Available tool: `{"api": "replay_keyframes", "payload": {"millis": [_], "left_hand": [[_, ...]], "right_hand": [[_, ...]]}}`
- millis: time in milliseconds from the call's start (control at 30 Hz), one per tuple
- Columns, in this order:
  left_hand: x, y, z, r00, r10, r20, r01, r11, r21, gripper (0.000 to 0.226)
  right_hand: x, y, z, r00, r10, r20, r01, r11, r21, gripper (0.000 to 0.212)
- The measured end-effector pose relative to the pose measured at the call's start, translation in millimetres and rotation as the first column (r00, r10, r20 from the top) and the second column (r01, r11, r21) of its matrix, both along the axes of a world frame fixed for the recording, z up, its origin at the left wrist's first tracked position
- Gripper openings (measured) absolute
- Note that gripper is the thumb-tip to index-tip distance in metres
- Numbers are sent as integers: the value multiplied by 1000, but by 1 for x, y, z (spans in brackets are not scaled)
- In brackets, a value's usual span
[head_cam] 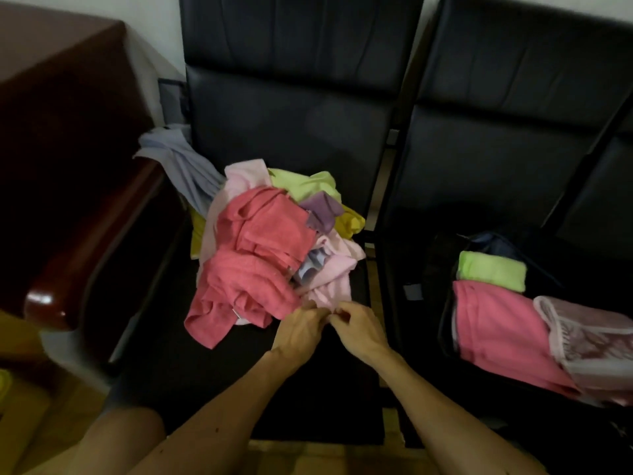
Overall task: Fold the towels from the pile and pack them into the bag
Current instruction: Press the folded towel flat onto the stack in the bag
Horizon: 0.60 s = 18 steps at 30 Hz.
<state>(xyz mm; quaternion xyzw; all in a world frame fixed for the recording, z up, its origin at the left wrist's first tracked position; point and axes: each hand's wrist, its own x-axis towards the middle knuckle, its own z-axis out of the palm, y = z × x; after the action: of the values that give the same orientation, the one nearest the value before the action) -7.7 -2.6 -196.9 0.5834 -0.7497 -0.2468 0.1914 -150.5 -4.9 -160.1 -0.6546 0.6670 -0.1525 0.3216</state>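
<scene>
The left hand (299, 332) and right hand (359, 329) pinch the pale pink towel (334, 279) at its edge; tugging may drag the tangled red towel (253, 279) off the chair (205, 371).

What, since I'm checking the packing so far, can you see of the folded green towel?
The folded green towel is lime-coloured, soft terry-looking cloth, folded into a compact flat rectangle. It lies in the open dark bag on the right chair, at the far end, its near edge against the folded pink towel. Nothing lies on it.
</scene>
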Motion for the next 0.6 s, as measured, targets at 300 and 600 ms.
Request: {"api": "replay_keyframes", "payload": {"millis": [300,600], "left_hand": [[-5,5,186,889,-28,-456,-157,919,-362,39],[14,93,382,867,-167,-470,-118,847,-519,22]], "right_hand": [[-1,22,188,993,69,93,-12,862,-506,18],[3,92,372,972,236,14,-135,605,-785,12]]}}
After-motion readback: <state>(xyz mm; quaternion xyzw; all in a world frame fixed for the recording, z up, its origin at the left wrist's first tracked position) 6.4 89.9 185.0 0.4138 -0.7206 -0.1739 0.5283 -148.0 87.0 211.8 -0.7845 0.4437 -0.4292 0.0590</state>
